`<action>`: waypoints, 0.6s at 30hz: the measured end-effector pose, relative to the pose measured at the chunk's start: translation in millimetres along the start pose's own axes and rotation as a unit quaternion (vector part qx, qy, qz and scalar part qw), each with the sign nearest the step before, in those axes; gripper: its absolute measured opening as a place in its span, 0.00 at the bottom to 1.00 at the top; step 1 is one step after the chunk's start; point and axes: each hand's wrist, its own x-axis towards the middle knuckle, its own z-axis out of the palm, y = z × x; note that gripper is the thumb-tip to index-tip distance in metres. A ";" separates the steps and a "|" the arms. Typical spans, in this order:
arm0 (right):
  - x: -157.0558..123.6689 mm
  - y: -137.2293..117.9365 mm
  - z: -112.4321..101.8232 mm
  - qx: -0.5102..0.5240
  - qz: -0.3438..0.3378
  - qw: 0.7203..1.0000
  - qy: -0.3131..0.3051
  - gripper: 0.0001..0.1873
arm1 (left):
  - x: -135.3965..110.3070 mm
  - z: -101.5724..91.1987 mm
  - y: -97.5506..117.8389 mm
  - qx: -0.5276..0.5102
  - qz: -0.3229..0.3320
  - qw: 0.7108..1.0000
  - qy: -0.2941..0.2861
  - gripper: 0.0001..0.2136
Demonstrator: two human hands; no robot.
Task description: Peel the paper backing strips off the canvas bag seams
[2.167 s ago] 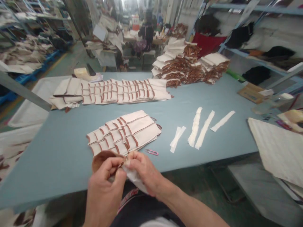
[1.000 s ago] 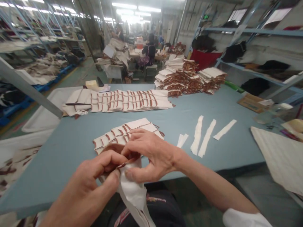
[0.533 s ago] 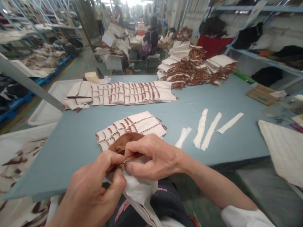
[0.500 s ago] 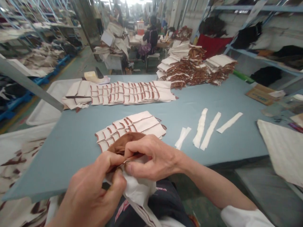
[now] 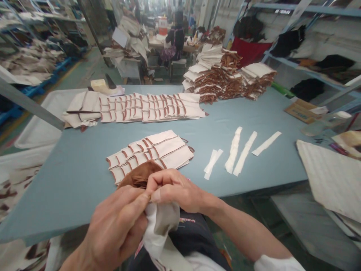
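Note:
My left hand [image 5: 118, 226] and my right hand [image 5: 176, 190] meet in front of me at the near edge of the blue table [image 5: 70, 177]. Both are closed in a pinch on one cream fabric piece [image 5: 162, 229] with brown trim [image 5: 138, 177]; the cream part hangs down over my lap and the brown part bunches above my fingers. Just beyond my hands lies a fanned stack of cream pieces with brown edging [image 5: 152, 152].
A long row of similar pieces [image 5: 135, 107] lies across the table's far side, with tall piles [image 5: 225, 77] at the back right. White strips [image 5: 239, 150] lie to the right. A person sits at a far table [image 5: 175, 37]. Shelving stands at both sides.
My hands have drawn back toward me and lower, still pinching the piece. The cream part has shifted and now hangs more bunched below my fingers.

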 end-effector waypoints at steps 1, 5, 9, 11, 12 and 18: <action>0.5 -0.9 -0.7 -0.013 -0.002 1.000 0.008 0.12 | 2.5 1.0 1.5 0.005 -0.002 1.000 0.008 0.23; -1.2 -7.6 -1.1 -0.074 -0.026 0.997 0.025 0.08 | 11.7 -1.7 9.1 0.040 -0.086 0.995 0.020 0.15; -5.7 -13.6 -2.6 -0.169 -0.111 0.979 0.034 0.03 | 13.3 -19.9 5.7 0.010 -0.173 0.984 -0.027 0.10; -6.1 -12.0 -4.0 -0.230 -0.163 0.959 0.036 0.02 | 14.8 -29.6 0.3 -0.033 -0.203 0.975 -0.083 0.13; -5.9 -10.0 -4.4 -0.261 -0.189 0.946 0.040 0.01 | 16.4 -33.0 -2.2 -0.051 -0.208 0.971 -0.106 0.14; -5.5 5.8 -2.3 -0.327 -0.268 0.902 0.087 0.03 | 26.8 -26.1 -5.8 -0.036 -0.065 0.993 -0.091 0.13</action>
